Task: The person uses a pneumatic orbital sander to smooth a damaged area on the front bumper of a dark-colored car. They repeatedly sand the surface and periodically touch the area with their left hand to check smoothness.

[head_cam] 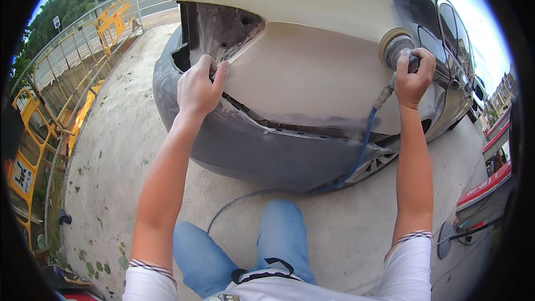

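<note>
A car's rear quarter panel [309,73], coated in beige filler or primer, fills the upper middle. My right hand [413,73] grips an air-powered disc sander [399,50], its round pad against the beige surface at the panel's right side. From its handle a blue air hose [368,127] hangs over the grey bumper [267,154] to the ground. My left hand [202,88] has its fingers curled at the panel's left edge, beside the empty lamp recess [225,29]; whether it holds something small there is hidden. A gap runs between panel and bumper.
Concrete ground [108,146] lies around the car, with scattered leaves. Metal railings and yellow plastic barriers [27,150] line the left side. The hose trails across the ground near my knees. At the far right are a red-edged stand [485,188] and a round grey object [446,240].
</note>
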Available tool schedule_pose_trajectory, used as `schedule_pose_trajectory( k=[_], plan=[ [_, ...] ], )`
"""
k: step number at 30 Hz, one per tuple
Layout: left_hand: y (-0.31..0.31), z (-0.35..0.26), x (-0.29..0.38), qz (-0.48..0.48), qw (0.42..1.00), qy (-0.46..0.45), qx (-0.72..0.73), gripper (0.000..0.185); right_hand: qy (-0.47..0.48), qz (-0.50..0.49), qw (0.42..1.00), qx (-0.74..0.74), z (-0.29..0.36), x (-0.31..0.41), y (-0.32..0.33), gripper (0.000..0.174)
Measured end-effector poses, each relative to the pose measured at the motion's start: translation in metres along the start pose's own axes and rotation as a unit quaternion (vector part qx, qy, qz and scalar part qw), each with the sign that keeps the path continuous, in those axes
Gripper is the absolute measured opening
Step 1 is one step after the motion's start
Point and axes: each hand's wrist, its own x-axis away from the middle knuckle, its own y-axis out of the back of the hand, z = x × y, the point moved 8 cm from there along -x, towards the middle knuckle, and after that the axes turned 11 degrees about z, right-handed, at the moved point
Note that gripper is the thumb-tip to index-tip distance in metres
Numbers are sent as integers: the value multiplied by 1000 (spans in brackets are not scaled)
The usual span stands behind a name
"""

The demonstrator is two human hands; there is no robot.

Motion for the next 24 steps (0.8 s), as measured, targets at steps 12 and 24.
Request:
schedule_pose_trajectory(
  k=[12,24],
  plan=[
    [3,3,-1,55,998,5,16,50,50,8,998,-29,223,-38,-59,25],
    [3,2,0,30,999,-1,20,44,21,1,1000,-20,129,-22,-29,25]
  ],
)
